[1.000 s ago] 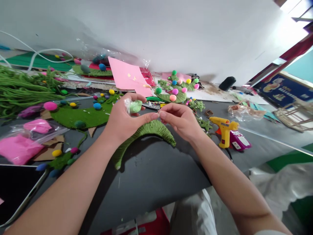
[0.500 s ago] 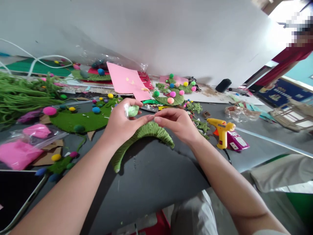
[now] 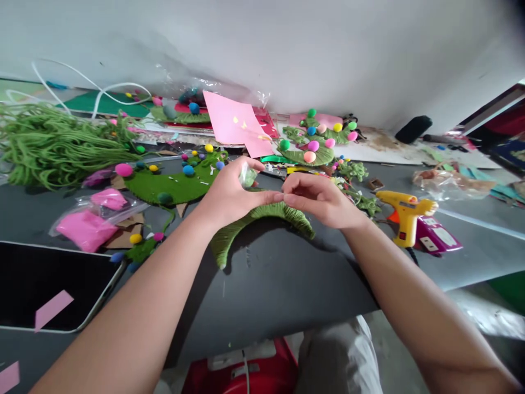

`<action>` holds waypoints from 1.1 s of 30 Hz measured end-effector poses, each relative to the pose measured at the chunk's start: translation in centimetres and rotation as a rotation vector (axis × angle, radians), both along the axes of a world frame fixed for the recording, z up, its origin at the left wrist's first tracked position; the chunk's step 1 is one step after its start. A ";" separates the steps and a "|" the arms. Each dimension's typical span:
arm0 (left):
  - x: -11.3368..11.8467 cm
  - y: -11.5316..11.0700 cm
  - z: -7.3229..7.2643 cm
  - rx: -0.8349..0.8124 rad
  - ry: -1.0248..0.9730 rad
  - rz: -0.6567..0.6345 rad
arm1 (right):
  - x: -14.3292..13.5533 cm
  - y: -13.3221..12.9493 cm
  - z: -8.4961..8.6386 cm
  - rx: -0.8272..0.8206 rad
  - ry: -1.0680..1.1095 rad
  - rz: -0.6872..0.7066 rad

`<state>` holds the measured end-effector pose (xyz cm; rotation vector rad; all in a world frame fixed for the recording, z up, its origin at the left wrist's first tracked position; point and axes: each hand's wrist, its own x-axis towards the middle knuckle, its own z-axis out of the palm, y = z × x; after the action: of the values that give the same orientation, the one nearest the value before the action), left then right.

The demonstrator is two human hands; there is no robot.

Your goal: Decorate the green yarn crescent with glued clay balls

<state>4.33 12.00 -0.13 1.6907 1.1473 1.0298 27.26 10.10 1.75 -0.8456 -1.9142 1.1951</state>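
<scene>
My left hand (image 3: 227, 194) curls around a small pale-green thing in clear plastic (image 3: 248, 176); its exact kind I cannot make out. The left thumb reaches across to the fingertips of my right hand (image 3: 324, 202). That hand is closed in a pinch, and whatever is between its fingertips is too small or hidden to name. Below both hands, a crescent wrapped in green yarn (image 3: 225, 243) lies on the dark grey table (image 3: 279, 290). The hands cover part of its upper curve.
A yellow glue gun (image 3: 408, 216) stands at right by a purple box (image 3: 438, 235). Leftward are green yarn (image 3: 61, 145), a green felt piece with pompoms (image 3: 172, 187), a bag of pink material (image 3: 86, 230) and a dark-screened tablet (image 3: 45, 279). Pink paper (image 3: 233, 120) lies behind.
My view has turned left, so the table things appear farther right. Both hands stay together above the crescent, and the green thing remains in my left hand.
</scene>
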 end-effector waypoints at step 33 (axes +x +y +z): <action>1.1 -0.7 0.1 -0.031 -0.211 0.079 | -1.1 -0.1 -1.1 -0.159 0.293 -0.257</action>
<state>5.46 11.28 0.02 1.4828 1.0928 1.2026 26.16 10.03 0.61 -0.9127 -1.4450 1.2470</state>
